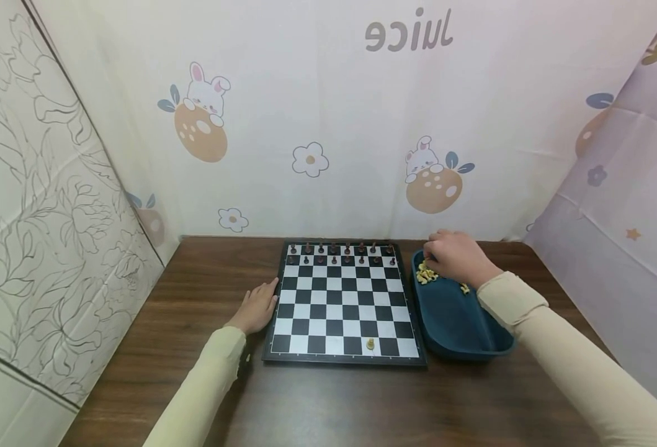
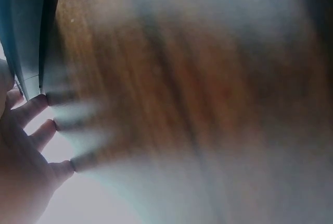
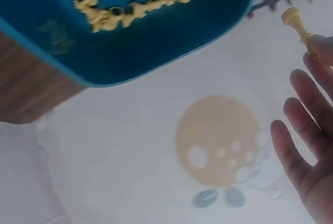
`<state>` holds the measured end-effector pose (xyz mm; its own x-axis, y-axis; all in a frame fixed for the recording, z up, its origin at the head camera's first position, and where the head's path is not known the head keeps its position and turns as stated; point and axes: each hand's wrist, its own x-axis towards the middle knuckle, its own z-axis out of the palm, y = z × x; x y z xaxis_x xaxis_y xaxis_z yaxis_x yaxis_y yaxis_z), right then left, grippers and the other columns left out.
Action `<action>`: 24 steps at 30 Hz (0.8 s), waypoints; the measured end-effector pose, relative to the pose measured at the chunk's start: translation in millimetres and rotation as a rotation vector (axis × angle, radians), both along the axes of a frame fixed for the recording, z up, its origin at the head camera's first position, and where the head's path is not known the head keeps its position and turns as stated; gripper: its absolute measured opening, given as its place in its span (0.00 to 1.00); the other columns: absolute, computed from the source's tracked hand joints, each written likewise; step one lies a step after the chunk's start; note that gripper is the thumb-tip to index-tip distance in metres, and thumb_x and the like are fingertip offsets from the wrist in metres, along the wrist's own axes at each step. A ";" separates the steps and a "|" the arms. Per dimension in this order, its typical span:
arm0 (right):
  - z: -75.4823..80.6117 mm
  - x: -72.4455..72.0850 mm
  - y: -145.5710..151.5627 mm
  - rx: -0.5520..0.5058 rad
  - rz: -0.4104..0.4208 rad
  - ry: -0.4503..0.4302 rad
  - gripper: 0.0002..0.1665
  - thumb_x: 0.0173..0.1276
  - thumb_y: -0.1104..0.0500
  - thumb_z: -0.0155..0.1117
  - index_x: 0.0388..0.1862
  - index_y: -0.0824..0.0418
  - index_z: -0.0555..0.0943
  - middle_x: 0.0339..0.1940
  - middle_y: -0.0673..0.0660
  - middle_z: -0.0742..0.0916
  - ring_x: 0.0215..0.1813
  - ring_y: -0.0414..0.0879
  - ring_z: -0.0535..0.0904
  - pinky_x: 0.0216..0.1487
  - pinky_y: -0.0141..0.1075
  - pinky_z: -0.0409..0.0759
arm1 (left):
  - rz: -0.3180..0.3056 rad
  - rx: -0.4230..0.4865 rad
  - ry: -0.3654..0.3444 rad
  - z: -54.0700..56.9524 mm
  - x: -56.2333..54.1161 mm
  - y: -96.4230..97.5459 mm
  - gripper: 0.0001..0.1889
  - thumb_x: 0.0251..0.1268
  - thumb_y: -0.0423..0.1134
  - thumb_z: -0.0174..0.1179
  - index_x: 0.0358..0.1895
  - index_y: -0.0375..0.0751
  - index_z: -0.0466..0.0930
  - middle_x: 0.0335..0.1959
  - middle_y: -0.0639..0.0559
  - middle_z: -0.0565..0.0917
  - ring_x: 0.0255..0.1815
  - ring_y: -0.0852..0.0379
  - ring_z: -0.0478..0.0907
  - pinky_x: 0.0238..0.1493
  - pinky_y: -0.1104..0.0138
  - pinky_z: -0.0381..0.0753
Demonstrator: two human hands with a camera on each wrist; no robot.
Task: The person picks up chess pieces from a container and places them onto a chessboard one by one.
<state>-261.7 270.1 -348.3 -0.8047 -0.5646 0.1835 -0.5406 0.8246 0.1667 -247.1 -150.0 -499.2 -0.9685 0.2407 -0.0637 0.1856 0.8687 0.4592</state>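
A black-and-white chessboard (image 1: pixel 327 298) lies on the table, dark red chess pieces (image 1: pixel 334 260) standing in its two far rows. One pale yellow chess piece (image 1: pixel 370 343) stands in the nearest row. My left hand (image 1: pixel 255 307) rests on the table with its fingers at the board's left edge; in the left wrist view its fingers (image 2: pixel 32 110) are spread. Over the far end of a blue tray (image 1: pixel 451 316) is my right hand (image 1: pixel 455 253). Its thumb and forefinger pinch a pale yellow chess piece (image 3: pixel 296 22) by one end, the other fingers extended.
Several more yellow pieces (image 1: pixel 425 274) lie heaped at the tray's far left, with a few others (image 1: pixel 464 288) towards its right side. The tray stands right beside the board. Behind the brown wooden table (image 1: pixel 205 273) hangs a printed curtain (image 1: pixel 317 112).
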 end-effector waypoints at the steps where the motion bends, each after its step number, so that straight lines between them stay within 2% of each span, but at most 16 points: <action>1: -0.3 0.7 -5.5 0.004 0.014 0.007 0.04 0.52 0.62 0.74 0.26 0.60 0.86 0.24 0.52 0.82 0.29 0.47 0.74 0.31 0.43 0.79 | 0.000 0.002 0.001 0.1 0.2 0.0 0.27 0.77 0.41 0.38 0.75 0.36 0.51 0.71 0.38 0.61 0.73 0.39 0.53 0.70 0.42 0.44; 11: -3.2 13.7 -55.8 0.073 0.070 -0.006 0.04 0.54 0.59 0.74 0.28 0.57 0.87 0.25 0.50 0.82 0.30 0.45 0.71 0.30 0.37 0.74 | 0.005 0.006 -0.009 1.1 -0.2 0.0 0.27 0.77 0.42 0.38 0.75 0.37 0.51 0.72 0.39 0.60 0.73 0.40 0.52 0.70 0.42 0.44; 24: -24.0 34.7 -94.4 0.115 0.267 -0.014 0.05 0.54 0.55 0.74 0.30 0.53 0.87 0.26 0.47 0.82 0.31 0.42 0.73 0.29 0.32 0.71 | 0.002 0.001 -0.010 0.1 -0.9 -0.5 0.27 0.77 0.41 0.38 0.75 0.38 0.51 0.72 0.40 0.60 0.73 0.41 0.52 0.70 0.42 0.43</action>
<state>-227.0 175.6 -372.3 -0.6270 -0.7732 0.0955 -0.7388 0.6290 0.2418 -248.1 -150.6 -499.1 -0.9684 0.2386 -0.0731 0.1790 0.8685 0.4622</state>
